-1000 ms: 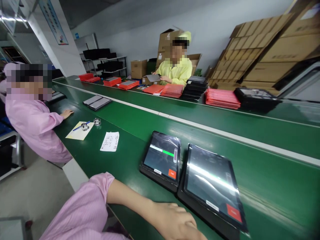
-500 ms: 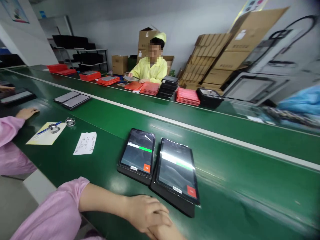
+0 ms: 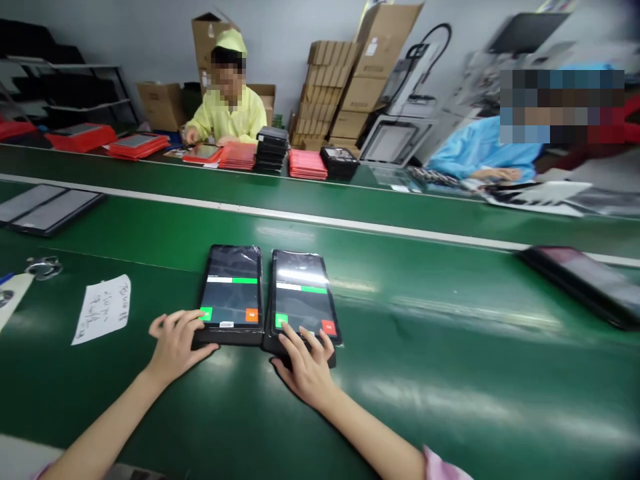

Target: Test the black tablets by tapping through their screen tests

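Two black tablets lie side by side on the green belt, screens lit with green and red buttons. My left hand (image 3: 176, 342) rests at the near left corner of the left tablet (image 3: 231, 293), fingers spread, a fingertip at its green button. My right hand (image 3: 305, 363) lies on the near edge of the right tablet (image 3: 303, 299), fingers stretched out, one fingertip by the green button. Neither hand holds anything.
A handwritten paper slip (image 3: 103, 308) lies left of the tablets. Another tablet (image 3: 585, 283) sits on the belt at right, two more (image 3: 47, 209) at far left. Across the belt a person in yellow (image 3: 225, 110) works among red trays (image 3: 307, 164) and cardboard boxes; a person in blue (image 3: 480, 150) sits at right.
The view has swung right. My hands, clasped together near the belt edge before, have parted and reached forward onto the two tablets. Green buttons now show on both screens.
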`<action>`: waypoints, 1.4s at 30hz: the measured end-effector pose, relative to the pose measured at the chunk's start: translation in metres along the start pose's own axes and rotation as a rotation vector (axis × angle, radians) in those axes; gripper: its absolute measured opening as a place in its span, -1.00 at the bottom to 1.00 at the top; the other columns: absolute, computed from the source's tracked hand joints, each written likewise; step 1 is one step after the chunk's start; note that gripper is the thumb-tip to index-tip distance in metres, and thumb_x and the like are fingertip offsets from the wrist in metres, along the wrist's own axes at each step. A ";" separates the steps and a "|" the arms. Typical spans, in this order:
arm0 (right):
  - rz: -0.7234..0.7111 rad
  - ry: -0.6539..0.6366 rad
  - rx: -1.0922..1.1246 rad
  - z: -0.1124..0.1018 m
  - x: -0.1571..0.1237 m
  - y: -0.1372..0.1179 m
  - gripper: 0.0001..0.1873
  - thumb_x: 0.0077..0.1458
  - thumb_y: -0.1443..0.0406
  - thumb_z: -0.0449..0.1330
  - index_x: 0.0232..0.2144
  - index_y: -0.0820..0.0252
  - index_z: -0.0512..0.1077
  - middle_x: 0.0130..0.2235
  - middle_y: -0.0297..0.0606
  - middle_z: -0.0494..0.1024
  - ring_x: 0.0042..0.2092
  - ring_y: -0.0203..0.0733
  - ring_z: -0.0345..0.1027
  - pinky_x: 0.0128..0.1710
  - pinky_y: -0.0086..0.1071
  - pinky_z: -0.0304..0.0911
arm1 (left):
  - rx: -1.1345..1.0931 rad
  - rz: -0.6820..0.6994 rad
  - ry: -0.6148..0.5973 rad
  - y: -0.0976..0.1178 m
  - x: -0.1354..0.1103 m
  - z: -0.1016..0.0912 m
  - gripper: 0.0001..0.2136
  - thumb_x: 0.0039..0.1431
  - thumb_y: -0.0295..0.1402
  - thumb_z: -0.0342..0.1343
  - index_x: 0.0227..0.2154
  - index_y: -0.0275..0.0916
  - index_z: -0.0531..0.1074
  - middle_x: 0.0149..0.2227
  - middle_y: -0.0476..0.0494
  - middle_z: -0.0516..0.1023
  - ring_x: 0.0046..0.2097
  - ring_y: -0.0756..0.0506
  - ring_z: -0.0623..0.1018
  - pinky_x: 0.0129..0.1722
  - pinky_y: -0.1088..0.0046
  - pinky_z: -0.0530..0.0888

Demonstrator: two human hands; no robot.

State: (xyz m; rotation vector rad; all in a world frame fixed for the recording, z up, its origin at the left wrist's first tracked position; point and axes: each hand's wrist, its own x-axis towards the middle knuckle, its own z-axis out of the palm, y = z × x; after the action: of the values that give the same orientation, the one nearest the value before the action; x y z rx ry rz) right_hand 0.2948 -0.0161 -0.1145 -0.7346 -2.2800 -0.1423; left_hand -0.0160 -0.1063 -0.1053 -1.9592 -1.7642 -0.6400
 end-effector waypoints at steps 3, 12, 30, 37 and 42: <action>0.053 -0.076 0.000 0.006 -0.005 -0.007 -0.41 0.23 0.19 0.25 0.25 0.14 0.23 0.14 -0.08 0.53 0.17 0.09 0.24 0.33 0.13 -0.37 | 0.019 -0.016 0.004 -0.004 -0.004 0.004 -0.69 0.18 -0.09 0.26 -0.19 -0.13 0.34 -0.09 -0.18 0.65 -0.07 -0.30 0.52 0.08 0.02 0.15; 0.597 0.100 0.214 -0.008 0.023 0.074 -0.42 0.20 -0.03 0.11 0.15 0.11 0.28 0.11 -0.02 0.44 0.14 0.16 0.26 0.24 0.21 -0.09 | -0.006 -0.138 -0.110 -0.005 0.039 0.000 -0.33 0.25 0.21 -0.08 0.23 -0.17 0.25 0.41 -0.55 0.06 0.32 -0.54 0.24 0.20 -0.34 -0.05; 1.051 0.078 0.593 0.072 0.053 0.200 -0.43 -0.04 -0.01 0.15 -0.14 0.30 0.55 -0.16 -0.02 0.63 -0.21 -0.02 0.48 -0.14 -0.19 0.36 | -0.293 0.159 -0.782 -0.017 0.228 0.094 -0.52 0.47 -0.06 -0.39 0.14 -0.01 0.38 0.25 -0.21 0.44 0.35 -0.30 0.30 0.25 -0.44 -0.36; 1.087 0.052 0.513 0.075 0.049 0.201 -0.51 0.04 0.04 0.14 -0.06 0.16 0.54 -0.13 -0.14 0.62 -0.16 -0.04 0.46 -0.03 -0.14 0.32 | -0.142 0.266 -0.677 -0.004 0.228 0.096 -0.51 0.47 -0.09 -0.38 0.01 -0.10 0.45 -0.04 -0.21 0.59 -0.01 -0.24 0.58 0.29 -0.39 -0.30; 1.076 0.033 0.508 0.072 0.049 0.199 -0.49 0.06 0.05 0.14 -0.02 0.17 0.54 -0.07 -0.11 0.62 -0.13 -0.03 0.46 0.02 -0.12 0.31 | -0.154 0.250 -0.668 -0.001 0.229 0.095 -0.49 0.47 -0.06 -0.37 -0.02 -0.12 0.48 -0.09 -0.18 0.61 -0.04 -0.25 0.59 0.27 -0.40 -0.35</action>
State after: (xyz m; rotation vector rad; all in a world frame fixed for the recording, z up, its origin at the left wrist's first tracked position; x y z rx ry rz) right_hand 0.3310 0.1945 -0.1560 -1.5043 -1.5008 0.8702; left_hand 0.0076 0.1330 -0.0453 -2.6587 -1.7968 -0.0221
